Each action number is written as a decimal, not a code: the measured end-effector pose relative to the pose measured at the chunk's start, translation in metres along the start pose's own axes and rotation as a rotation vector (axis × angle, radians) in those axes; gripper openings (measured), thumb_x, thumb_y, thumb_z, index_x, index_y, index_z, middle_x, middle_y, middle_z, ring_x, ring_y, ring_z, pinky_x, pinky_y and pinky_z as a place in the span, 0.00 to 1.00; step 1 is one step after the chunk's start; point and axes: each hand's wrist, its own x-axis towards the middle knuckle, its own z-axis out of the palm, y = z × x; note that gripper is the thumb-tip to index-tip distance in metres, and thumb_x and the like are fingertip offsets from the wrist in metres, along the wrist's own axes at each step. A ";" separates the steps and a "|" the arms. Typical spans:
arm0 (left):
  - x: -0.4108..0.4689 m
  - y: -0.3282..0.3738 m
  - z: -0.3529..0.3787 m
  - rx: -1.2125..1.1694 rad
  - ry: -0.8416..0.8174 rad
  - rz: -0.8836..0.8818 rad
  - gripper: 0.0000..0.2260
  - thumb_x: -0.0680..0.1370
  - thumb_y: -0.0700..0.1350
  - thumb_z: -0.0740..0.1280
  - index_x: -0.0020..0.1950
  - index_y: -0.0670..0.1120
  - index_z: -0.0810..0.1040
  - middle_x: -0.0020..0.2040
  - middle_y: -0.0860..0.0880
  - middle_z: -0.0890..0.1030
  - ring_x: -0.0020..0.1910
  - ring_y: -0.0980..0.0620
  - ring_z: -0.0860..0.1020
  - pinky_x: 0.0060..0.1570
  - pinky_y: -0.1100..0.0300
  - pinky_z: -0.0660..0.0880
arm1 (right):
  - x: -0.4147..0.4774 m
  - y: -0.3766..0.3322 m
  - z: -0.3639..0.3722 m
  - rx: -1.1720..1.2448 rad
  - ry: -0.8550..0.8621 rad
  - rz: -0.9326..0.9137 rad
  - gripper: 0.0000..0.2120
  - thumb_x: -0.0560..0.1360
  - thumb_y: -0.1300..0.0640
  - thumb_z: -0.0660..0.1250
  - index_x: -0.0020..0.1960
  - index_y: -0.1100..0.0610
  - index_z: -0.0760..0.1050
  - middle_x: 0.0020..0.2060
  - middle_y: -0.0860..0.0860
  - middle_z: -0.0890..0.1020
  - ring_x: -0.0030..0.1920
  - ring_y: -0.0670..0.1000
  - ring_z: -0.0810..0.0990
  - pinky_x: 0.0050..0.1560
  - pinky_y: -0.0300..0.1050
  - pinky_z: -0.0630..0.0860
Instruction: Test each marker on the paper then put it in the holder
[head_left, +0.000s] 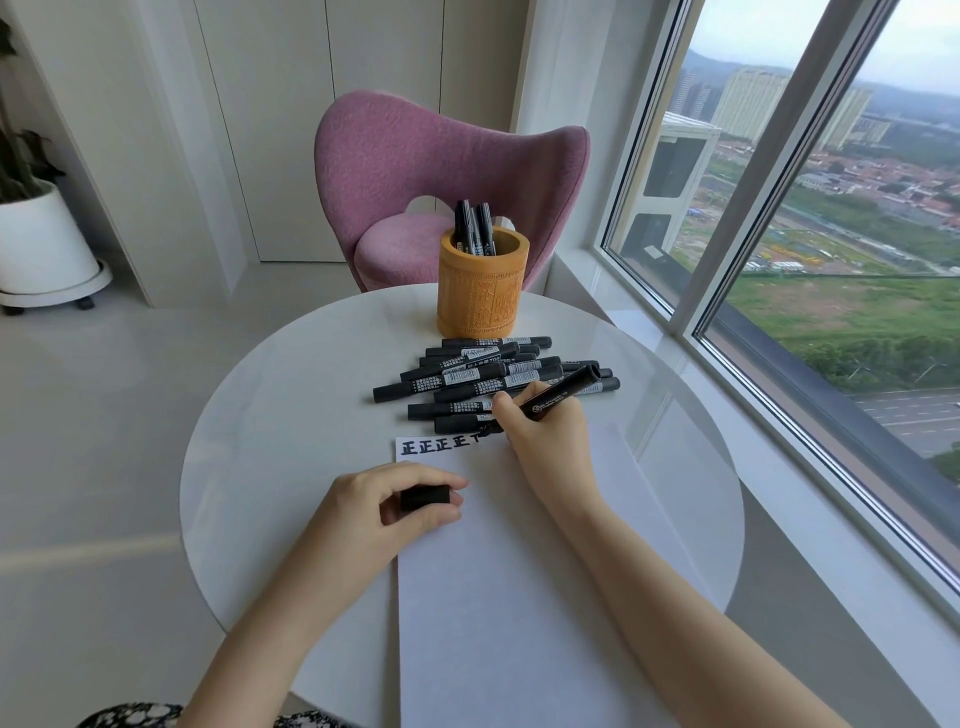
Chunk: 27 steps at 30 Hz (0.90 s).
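My right hand (545, 436) grips an uncapped black marker (558, 396) with its tip down on the top edge of the white paper (519, 597), beside a row of black written characters (436, 446). Between finger and thumb, my left hand (395, 512) pinches the marker's black cap (425, 497) while resting on the paper's left edge. Several capped black markers (483, 376) lie in a pile beyond the paper. Behind the pile stands a carved wooden holder (480, 291) with a few markers (472, 228) upright inside.
The round white table (270, 415) carries everything. A pink chair (415, 182) stands behind it. A large window (779, 234) runs along the right. At far left a white plant pot (41, 244) sits on a wheeled base.
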 end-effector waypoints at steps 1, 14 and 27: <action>0.000 0.000 0.000 0.001 0.001 0.000 0.09 0.70 0.39 0.73 0.47 0.52 0.84 0.43 0.56 0.85 0.46 0.61 0.82 0.46 0.75 0.72 | 0.000 0.000 0.001 -0.002 -0.001 -0.001 0.15 0.74 0.60 0.66 0.33 0.63 0.65 0.26 0.51 0.64 0.29 0.46 0.60 0.28 0.38 0.58; 0.000 0.000 0.000 0.011 0.009 -0.005 0.09 0.70 0.39 0.73 0.46 0.52 0.84 0.43 0.56 0.85 0.45 0.60 0.82 0.45 0.75 0.72 | 0.000 0.001 0.000 0.003 -0.002 -0.005 0.14 0.74 0.60 0.66 0.33 0.61 0.66 0.25 0.50 0.65 0.29 0.46 0.61 0.28 0.37 0.60; 0.000 0.001 0.000 0.003 0.010 -0.001 0.11 0.70 0.40 0.74 0.45 0.56 0.84 0.43 0.56 0.85 0.45 0.61 0.82 0.46 0.74 0.73 | 0.001 0.004 0.002 -0.014 -0.041 -0.005 0.16 0.75 0.58 0.68 0.31 0.56 0.66 0.23 0.45 0.67 0.26 0.43 0.63 0.28 0.33 0.63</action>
